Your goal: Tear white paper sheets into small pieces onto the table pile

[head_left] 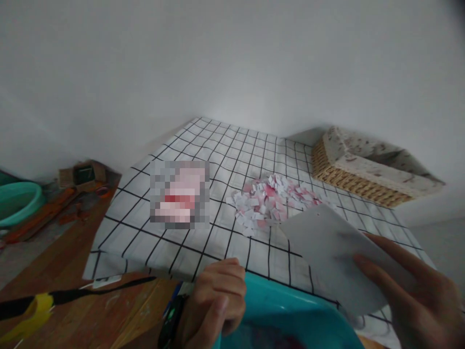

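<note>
My right hand (414,295) holds a stiff grey sheet of card (327,247) by its near edge, fingers closed over it; the far edge of the card reaches a heap of small white and pink paper scraps (271,198). My left hand (214,300), with a dark watch on the wrist, is curled into a fist on the rim of a turquoise basin (286,310) at the table's near edge. Whether that fist grips the rim I cannot make out. The scraps lie on a white cloth with a black grid (218,150).
A wicker basket with a floral lining (363,169) sits at the table's far right against the white wall. A blurred-out patch (179,194) lies left of the scraps. On the floor at left are a green tub (16,201), boxes and orange tools.
</note>
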Tool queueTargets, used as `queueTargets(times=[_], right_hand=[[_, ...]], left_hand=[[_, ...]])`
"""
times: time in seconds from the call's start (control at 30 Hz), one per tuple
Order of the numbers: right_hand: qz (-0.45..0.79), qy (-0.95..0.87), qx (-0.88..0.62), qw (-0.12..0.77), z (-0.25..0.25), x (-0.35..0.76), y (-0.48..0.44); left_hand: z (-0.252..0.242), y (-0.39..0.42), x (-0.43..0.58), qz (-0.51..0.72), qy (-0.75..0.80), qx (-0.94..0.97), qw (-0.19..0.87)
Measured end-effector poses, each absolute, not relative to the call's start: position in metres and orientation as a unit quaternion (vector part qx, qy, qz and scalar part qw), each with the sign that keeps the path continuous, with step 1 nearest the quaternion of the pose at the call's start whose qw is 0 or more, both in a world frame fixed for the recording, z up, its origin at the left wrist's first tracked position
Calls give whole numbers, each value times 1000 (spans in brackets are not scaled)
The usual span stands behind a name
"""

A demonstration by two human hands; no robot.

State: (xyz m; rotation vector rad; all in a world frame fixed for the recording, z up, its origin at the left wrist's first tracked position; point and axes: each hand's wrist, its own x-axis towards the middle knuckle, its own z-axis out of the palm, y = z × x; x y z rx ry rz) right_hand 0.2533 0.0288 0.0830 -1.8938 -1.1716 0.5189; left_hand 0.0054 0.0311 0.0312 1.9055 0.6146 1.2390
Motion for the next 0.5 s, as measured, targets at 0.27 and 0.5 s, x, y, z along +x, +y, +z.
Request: queueTargets(times=[0.27, 0.5], right_hand=[[264, -591, -678, 348, 72, 260, 34], [218, -633, -657, 347, 71, 269, 42]], left_hand=[[30, 44, 4, 460, 278, 794, 285], [20, 34, 11, 589, 264, 701, 304]])
